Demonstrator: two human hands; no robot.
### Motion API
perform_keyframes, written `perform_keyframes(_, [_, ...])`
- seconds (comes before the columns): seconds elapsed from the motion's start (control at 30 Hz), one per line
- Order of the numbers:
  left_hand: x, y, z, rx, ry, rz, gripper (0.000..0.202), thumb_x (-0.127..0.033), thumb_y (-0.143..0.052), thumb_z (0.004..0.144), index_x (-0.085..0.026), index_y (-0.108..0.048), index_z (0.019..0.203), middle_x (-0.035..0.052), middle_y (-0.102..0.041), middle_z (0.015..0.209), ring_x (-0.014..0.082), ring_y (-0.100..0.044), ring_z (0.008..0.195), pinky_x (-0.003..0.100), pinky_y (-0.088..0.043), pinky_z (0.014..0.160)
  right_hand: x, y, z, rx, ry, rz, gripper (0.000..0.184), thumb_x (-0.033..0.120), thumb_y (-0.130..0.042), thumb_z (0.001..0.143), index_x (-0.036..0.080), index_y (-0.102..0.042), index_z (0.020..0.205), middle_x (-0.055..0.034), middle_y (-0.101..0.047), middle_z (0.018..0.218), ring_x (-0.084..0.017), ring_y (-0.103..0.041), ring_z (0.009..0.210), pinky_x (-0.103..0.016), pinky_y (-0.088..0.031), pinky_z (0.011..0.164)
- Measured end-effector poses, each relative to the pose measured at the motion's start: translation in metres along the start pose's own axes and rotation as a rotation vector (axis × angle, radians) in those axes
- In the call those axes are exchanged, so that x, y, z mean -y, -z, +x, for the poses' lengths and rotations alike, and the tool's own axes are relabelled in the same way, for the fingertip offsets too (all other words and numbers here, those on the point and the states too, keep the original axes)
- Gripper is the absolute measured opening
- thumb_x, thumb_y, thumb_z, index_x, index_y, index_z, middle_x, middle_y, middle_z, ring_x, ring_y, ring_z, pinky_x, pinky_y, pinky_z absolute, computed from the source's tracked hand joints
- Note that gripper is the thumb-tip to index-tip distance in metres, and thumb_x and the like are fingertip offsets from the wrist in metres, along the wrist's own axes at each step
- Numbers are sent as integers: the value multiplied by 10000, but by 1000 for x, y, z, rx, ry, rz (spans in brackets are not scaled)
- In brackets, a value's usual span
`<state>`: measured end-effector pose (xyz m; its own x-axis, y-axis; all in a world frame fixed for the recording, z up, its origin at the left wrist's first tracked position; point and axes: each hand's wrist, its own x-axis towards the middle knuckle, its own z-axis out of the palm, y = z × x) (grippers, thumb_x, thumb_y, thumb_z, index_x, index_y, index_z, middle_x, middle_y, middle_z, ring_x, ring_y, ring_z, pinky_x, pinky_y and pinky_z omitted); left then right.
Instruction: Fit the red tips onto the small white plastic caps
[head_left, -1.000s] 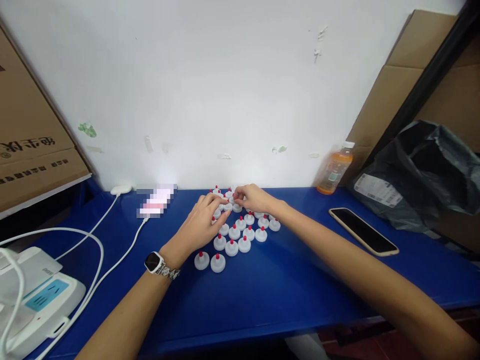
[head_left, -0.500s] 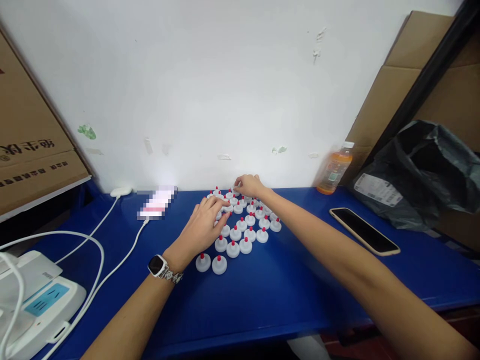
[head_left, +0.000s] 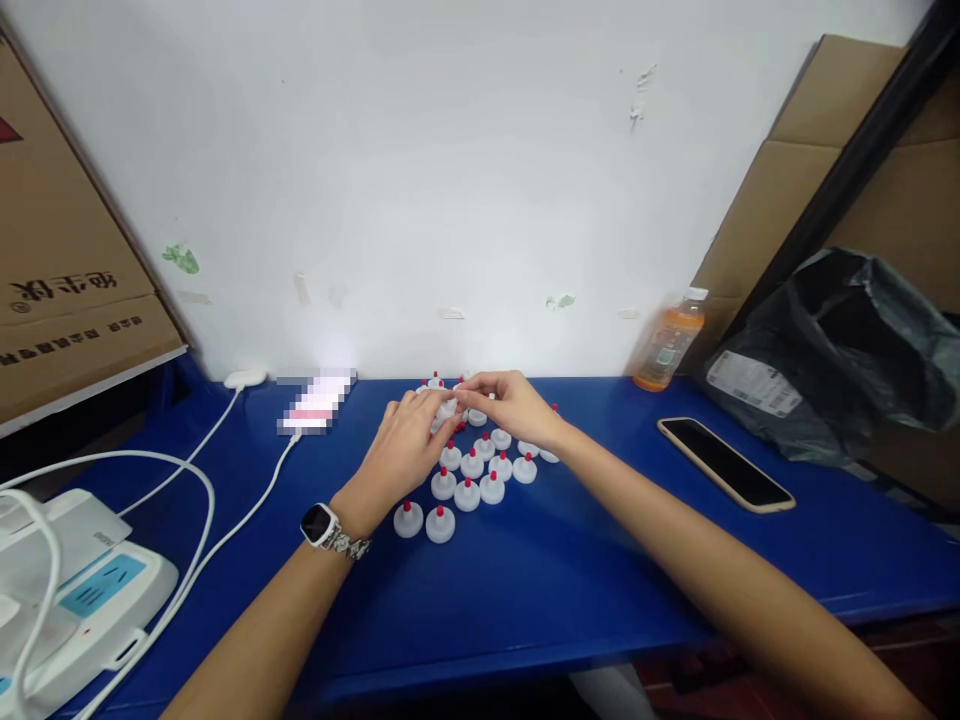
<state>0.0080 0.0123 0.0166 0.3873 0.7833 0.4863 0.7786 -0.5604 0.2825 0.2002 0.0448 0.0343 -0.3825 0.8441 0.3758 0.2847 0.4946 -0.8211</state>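
Several small white caps with red tips stand in a cluster on the blue table. My left hand, a watch on its wrist, reaches over the cluster's left side with fingers curled. My right hand comes in from the right. The fingertips of both hands meet on one white cap above the far part of the cluster, pinching it. The hands hide the caps beneath them.
An orange drink bottle stands by the wall; a phone lies face up at right beside a black bag. White cables and a white device lie at left. Cardboard boxes flank both sides.
My right hand pulled back from the far edge of the cluster toward my left hand. Both hands now meet on one cap.
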Motion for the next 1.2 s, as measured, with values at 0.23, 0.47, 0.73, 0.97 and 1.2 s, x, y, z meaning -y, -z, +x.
perform_keyframes(0.23, [16, 2, -2, 50, 23, -23, 376, -428, -371, 1014, -217, -520, 1287, 87, -622, 1249, 278, -528, 1116, 465, -424, 927, -13, 0, 13, 237, 68, -811, 112, 224, -659, 817, 204, -741, 890, -49, -728, 801, -227, -620, 878, -397, -325, 905])
perform_keyframes(0.47, [18, -2, -3, 60, -4, -29, 368, -442, -362, 1010, -223, -543, 1244, 85, -627, 1219, 280, -526, 1089, 467, -433, 907, -11, -11, 30, 370, 49, -958, 89, 191, -661, 806, 192, -749, 803, -81, -741, 793, -245, -630, 860, -403, -303, 911])
perform_keyframes(0.73, [15, 2, -3, 72, -8, -40, 377, -437, -345, 1020, -224, -529, 1269, 85, -615, 1230, 282, -516, 1106, 480, -437, 923, -14, -2, 23, 113, 25, -539, 55, 179, -639, 780, 171, -685, 808, -49, -727, 827, -194, -641, 827, -338, -421, 830])
perform_keyframes(0.97, [1, 1, -5, 54, -56, -134, 431, -437, -307, 1035, -216, -452, 1375, 104, -579, 1307, 266, -511, 1161, 485, -431, 1015, -9, -5, -12, -123, -48, 243, 288, 435, -677, 824, 168, -713, 926, -26, -708, 821, -144, -627, 758, -278, -484, 721])
perform_keyframes(1.2, [-4, 1, -7, 58, -128, -121, 416, -437, -323, 1036, -217, -432, 1372, 98, -549, 1374, 271, -487, 1236, 470, -443, 1031, -6, -11, -20, -145, -128, 463, 322, 438, -822, 685, 176, -673, 798, -6, -692, 710, -122, -607, 652, -264, -474, 642])
